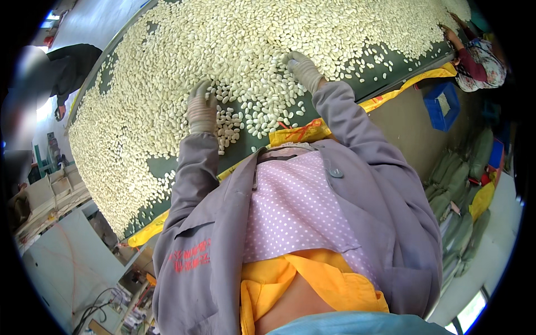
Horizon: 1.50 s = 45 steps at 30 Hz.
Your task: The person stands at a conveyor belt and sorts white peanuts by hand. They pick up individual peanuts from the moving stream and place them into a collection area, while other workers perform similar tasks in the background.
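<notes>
A thick layer of pale white beans (223,33) covers a dark green sorting surface (371,85). My left hand (201,110), in a light knitted glove with stripes, rests among the beans near the edge, thumb apart from the fingers. Farther out and to the right, my right hand (304,70) wears a similar glove and touches the beans with its fingers curved but apart. Between the two hands lies a looser scatter of beans (262,114) with green showing through. I see no bean gripped in either hand.
Yellow sheeting (410,82) runs along the near edge, tied with red string in front of me. A co-worker (481,64) reaches over the beans at the far right, beside a blue bin (441,106). Stuffed green sacks (459,190) lie at right; another person (70,70) stands left.
</notes>
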Motion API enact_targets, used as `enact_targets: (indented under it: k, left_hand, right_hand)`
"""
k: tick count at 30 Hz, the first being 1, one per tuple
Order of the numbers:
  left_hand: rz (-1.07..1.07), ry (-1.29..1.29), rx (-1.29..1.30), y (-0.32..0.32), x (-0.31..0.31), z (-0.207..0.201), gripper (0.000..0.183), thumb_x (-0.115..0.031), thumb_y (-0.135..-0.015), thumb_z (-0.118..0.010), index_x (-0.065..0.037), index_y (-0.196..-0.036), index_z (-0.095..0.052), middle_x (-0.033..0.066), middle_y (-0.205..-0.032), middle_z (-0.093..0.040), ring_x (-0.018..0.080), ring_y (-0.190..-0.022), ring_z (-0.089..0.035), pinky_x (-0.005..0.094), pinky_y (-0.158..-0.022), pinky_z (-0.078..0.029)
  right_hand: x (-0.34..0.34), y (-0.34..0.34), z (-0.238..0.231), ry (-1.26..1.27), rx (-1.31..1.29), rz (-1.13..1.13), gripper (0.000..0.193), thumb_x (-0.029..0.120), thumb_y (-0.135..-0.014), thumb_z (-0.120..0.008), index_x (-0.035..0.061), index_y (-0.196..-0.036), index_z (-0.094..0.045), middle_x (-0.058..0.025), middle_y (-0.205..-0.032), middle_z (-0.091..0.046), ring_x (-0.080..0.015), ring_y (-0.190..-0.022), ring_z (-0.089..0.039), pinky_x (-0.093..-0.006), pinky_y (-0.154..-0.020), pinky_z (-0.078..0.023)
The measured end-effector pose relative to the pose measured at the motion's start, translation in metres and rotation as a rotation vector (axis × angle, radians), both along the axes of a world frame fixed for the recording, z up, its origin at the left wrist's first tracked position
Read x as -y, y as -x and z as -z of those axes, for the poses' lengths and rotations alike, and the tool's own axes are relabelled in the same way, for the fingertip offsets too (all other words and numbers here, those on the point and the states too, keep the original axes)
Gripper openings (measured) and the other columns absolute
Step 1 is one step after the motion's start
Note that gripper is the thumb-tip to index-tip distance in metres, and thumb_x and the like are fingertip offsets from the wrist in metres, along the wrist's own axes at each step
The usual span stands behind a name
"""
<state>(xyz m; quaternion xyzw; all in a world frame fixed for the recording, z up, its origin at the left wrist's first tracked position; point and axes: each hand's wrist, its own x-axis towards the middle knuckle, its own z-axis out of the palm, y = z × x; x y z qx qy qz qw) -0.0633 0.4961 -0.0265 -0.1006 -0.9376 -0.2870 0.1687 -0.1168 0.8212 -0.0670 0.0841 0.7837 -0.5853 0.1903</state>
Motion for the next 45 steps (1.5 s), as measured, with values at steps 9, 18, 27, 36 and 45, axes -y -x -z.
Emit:
enact_targets:
  k: [9, 18, 27, 36, 45]
  left_hand:
    - [0.052, -0.012, 0.359, 0.011, -0.073, 0.016, 0.030, -0.014, -0.087, -0.064, -0.015, -0.117, -0.064, 0.0140, -0.115, -0.063, 0.0349, -0.104, -0.060, 0.0432, -0.090, -0.050]
    - [-0.456, 0.329, 0.377, 0.076, -0.016, -0.003, 0.067, -0.031, -0.086, -0.071, -0.027, -0.146, -0.042, 0.0135, -0.158, -0.029, 0.0351, -0.145, -0.027, 0.0462, -0.119, -0.023]
    - [-0.081, 0.539, 0.752, 0.040, -0.104, -0.035, 0.062, -0.050, -0.092, -0.058, -0.036, -0.149, -0.037, 0.0085, -0.164, -0.013, 0.0386, -0.150, -0.011, 0.0599, -0.119, -0.004]
    - [-0.148, 0.527, 0.636, 0.015, -0.098, -0.003, 0.068, -0.045, -0.082, -0.064, -0.031, -0.145, -0.044, 0.0125, -0.159, -0.028, 0.0426, -0.145, -0.022, 0.0648, -0.116, -0.008]
    - [-0.248, 0.316, 0.429, -0.008, -0.050, 0.017, 0.038, -0.031, -0.088, -0.065, -0.027, -0.125, -0.063, 0.0106, -0.132, -0.059, 0.0425, -0.128, -0.047, 0.0523, -0.107, -0.034]
  right_hand:
    - [0.054, 0.029, -0.032, -0.717, 0.151, -0.515, 0.042, 0.024, -0.101, -0.034, 0.0014, -0.133, -0.050, -0.0245, -0.133, -0.056, -0.0385, -0.122, -0.056, -0.0456, -0.104, -0.045]
    - [-0.013, 0.036, -0.021, 0.674, 0.367, 0.076, 0.014, 0.009, -0.090, -0.046, 0.0099, -0.098, -0.058, 0.0030, -0.069, -0.053, -0.0081, -0.051, -0.047, -0.0225, -0.039, -0.033]
    - [-0.084, 0.199, 0.006, 0.135, -0.082, 0.394, 0.034, 0.021, -0.098, -0.045, 0.0097, -0.127, -0.059, -0.0030, -0.075, -0.058, -0.0163, -0.058, -0.050, -0.0314, -0.050, -0.041]
    - [0.149, 0.131, -0.063, -0.294, 0.371, -0.452, 0.065, 0.055, -0.102, -0.029, 0.0034, -0.132, -0.056, -0.0199, -0.115, -0.065, -0.0276, -0.105, -0.064, -0.0443, -0.099, -0.046]
    - [-0.010, 0.144, -0.043, 0.026, -0.034, -0.307, 0.027, 0.021, -0.102, -0.047, 0.0118, -0.123, -0.062, -0.0088, -0.127, -0.063, -0.0185, -0.119, -0.057, -0.0255, -0.104, -0.046]
